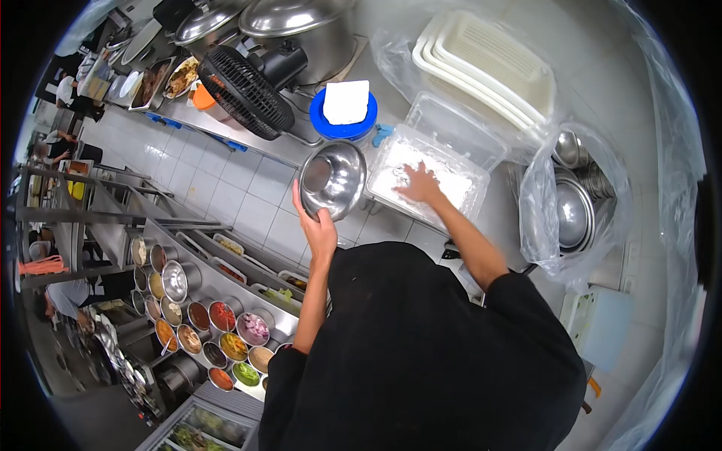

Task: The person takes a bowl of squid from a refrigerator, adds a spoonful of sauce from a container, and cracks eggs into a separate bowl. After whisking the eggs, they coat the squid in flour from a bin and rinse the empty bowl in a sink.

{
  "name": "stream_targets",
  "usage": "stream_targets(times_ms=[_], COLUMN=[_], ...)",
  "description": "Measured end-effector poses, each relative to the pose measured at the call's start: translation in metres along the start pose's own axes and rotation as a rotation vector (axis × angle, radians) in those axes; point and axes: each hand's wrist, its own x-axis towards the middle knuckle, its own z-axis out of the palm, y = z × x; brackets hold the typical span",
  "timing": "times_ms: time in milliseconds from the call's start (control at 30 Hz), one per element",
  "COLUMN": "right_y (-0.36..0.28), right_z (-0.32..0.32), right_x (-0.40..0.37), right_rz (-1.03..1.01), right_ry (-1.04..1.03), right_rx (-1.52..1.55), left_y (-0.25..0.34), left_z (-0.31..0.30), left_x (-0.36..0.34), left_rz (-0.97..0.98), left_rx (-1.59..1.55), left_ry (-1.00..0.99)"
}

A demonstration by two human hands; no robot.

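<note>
My left hand (317, 233) grips the rim of a shiny steel bowl (347, 197), fingers on its outside and thumb at the near edge. The bowl is tilted, its inside facing up toward me. My right hand (418, 185) rests with spread fingers on white powder (440, 197) in a clear plastic container (474, 207). Some fingertips are hard to make out against the white. Behind this container lies another clear plastic tub or lid (492, 150). A blue-lidded bucket (322, 120) with a white square item (347, 102) on top stands just beyond the bowl.
A black fan (244, 90) and large steel pots (297, 49) stand at the back left. Stacked white trays (489, 71) and plastic-wrapped steel bowls (573, 210) are on the right. Several ingredient tins (222, 316) line the left counter. Other people (64, 146) work at far left.
</note>
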Motion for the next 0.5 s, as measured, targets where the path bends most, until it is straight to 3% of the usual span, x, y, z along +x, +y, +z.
stream_targets(times_ms=[67, 167, 267, 367, 500], right_y=[-0.009, 0.034, 0.067, 0.073, 0.059], right_z=[0.008, 0.042, 0.038, 0.066, 0.041], right_x=[0.0, 0.044, 0.038, 0.005, 0.0], right_rz=[-0.018, -0.131, -0.128, -0.104, 0.027], right_ry=[0.045, -0.316, -0.148, 0.109, -0.136], right_rx=[-0.068, 0.297, 0.476, 0.083, 0.203], left_y=[0.0, -0.004, 0.0, -0.003, -0.006], left_z=[0.005, 0.009, 0.009, 0.004, 0.008], left_x=[0.001, 0.0, -0.001, -0.004, -0.007], left_rz=[0.004, 0.004, -0.012, -0.009, -0.048], left_rx=[-0.003, -0.012, -0.029, -0.026, -0.06], left_ry=[-0.005, -0.017, -0.021, -0.007, 0.011])
